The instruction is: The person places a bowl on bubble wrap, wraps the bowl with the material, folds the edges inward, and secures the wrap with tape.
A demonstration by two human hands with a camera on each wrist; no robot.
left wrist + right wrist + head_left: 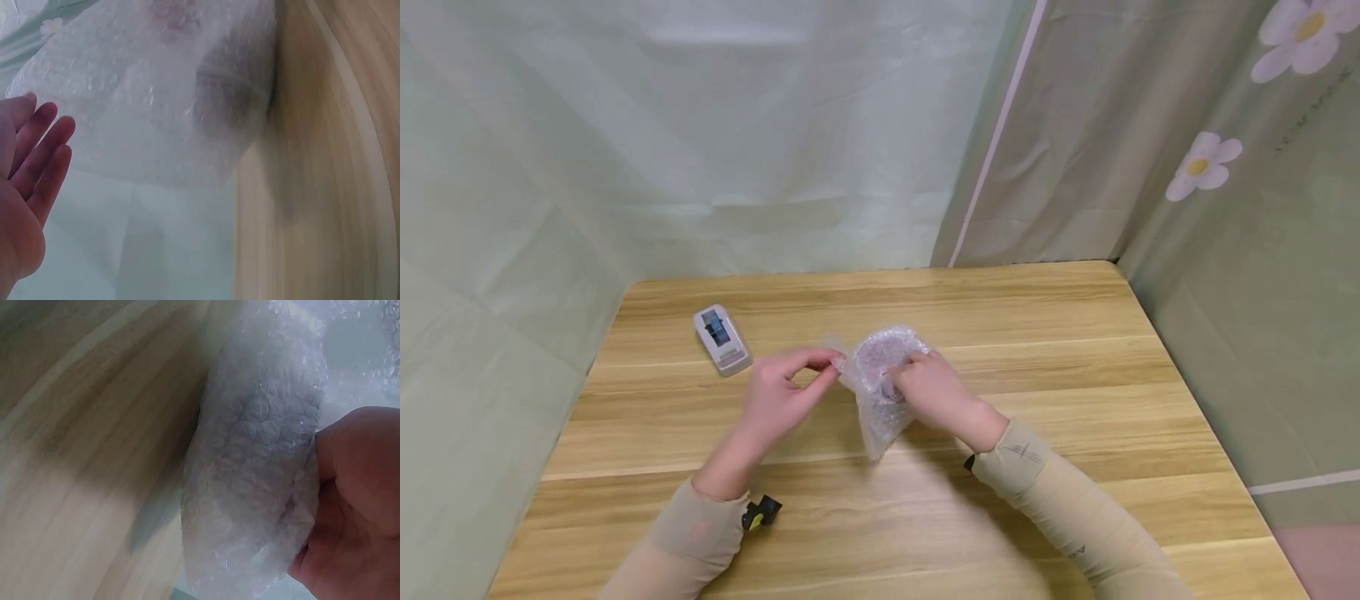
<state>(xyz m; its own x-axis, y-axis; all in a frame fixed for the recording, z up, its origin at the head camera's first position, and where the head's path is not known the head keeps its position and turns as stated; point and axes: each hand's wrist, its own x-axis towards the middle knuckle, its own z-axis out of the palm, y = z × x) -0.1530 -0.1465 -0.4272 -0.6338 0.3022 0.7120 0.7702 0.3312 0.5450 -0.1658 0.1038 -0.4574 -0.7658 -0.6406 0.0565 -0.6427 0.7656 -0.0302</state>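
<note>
Here, the left hand (778, 396) pinches one edge of the bubble wrap (880, 421) between thumb and finger; the right hand (940, 393) clamps its fingers on the other side, above the wooden table (865, 533). Beyond lies a grey device (722, 339).

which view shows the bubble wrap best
Head view: it takes in nearly the whole bubble wrap, between the left hand and right hand. The left wrist view shows it close but cut off at top; the right wrist view, its bubbles up close, cropped.
</note>
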